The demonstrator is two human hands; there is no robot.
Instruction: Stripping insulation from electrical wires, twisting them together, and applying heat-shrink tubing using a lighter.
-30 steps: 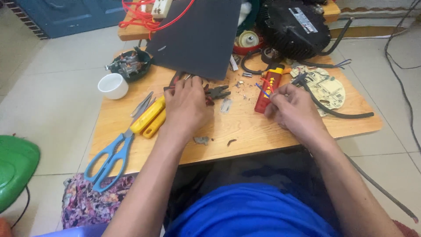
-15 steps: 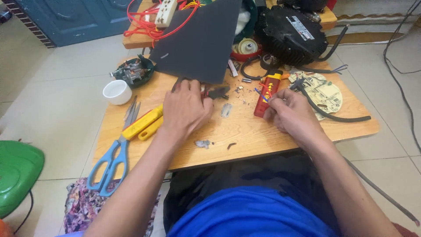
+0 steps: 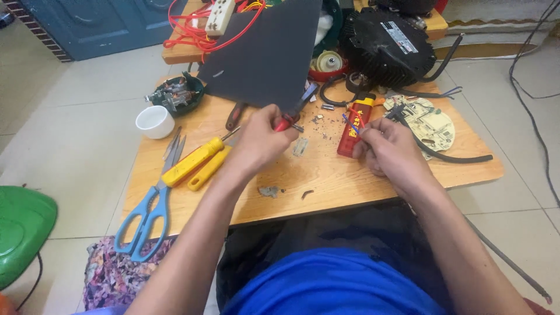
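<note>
Two hands work close together over the low wooden table [image 3: 350, 181], the left hand [image 3: 259, 140] clenched around red-handled pliers [image 3: 294, 114] and the right hand [image 3: 388, 149] pinching thin wires [image 3: 352, 122] beside a red lighter [image 3: 356, 123], where a slip could nick fingertips above the tiled floor [image 3: 76, 128].

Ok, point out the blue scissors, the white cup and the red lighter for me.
blue scissors [image 3: 153, 217], head view, on the near handle loops.
white cup [image 3: 154, 122], head view, on its rim.
red lighter [image 3: 353, 125], head view, on the middle of its body.
</note>
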